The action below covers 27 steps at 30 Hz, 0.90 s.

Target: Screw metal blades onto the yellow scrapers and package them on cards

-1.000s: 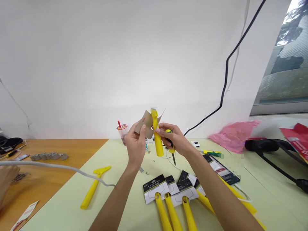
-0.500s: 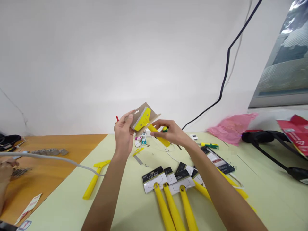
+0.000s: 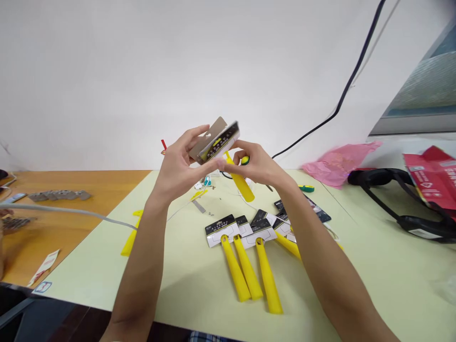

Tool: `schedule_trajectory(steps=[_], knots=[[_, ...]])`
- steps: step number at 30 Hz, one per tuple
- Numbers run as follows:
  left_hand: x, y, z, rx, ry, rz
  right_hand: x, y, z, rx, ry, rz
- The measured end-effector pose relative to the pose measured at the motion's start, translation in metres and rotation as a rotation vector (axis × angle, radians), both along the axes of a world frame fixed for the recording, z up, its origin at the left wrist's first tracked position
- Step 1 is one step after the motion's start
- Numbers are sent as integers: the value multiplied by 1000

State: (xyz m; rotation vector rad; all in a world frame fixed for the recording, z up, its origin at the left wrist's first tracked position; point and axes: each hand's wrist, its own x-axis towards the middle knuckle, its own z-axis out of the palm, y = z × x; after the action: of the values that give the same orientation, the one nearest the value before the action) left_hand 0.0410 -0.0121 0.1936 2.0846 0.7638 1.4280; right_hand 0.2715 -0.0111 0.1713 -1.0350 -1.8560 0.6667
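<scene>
In front of me, a folded cardboard packaging card (image 3: pixel 226 141) wraps over the head of a yellow scraper (image 3: pixel 242 186), whose handle points down and right. My left hand (image 3: pixel 176 164) is closed on the card's left and lower side, thumb along the front flap. With thumb and fingers, my right hand (image 3: pixel 261 164) pinches the card and scraper near the handle's top. A screwdriver (image 3: pixel 245 160) with a green and yellow end is tucked in that same hand. The scraper's blade is hidden inside the card.
Several carded scrapers (image 3: pixel 265 275) lie below my hands. A loose yellow scraper (image 3: pixel 130 240) is partly behind my left forearm. Further back are a metal blade (image 3: pixel 198 206) and small screws. Pink plastic (image 3: pixel 329 164) and a black strapped headset (image 3: pixel 395 213) lie right; a grey cable (image 3: pixel 78 213) crosses left.
The card's front flap has folded over the scraper head, which showed before. Both hands have come closer together, and my left thumb now presses the flap. The view has shifted downward.
</scene>
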Motion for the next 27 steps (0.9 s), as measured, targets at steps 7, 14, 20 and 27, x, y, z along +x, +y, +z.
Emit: schedule_trajectory(steps=[7, 14, 20, 27], knots=[[-1, -4, 1, -26, 12, 69, 2, -1, -1, -55, 70, 88], [-13, -2, 6, -119, 70, 21, 13, -16, 10, -37, 81, 90], [-24, -3, -49, -458, 29, -78, 24, -16, 13, -177, -264, 156], [-55, -39, -166, -917, -99, -9, 5, -15, 6, -176, -359, 168]])
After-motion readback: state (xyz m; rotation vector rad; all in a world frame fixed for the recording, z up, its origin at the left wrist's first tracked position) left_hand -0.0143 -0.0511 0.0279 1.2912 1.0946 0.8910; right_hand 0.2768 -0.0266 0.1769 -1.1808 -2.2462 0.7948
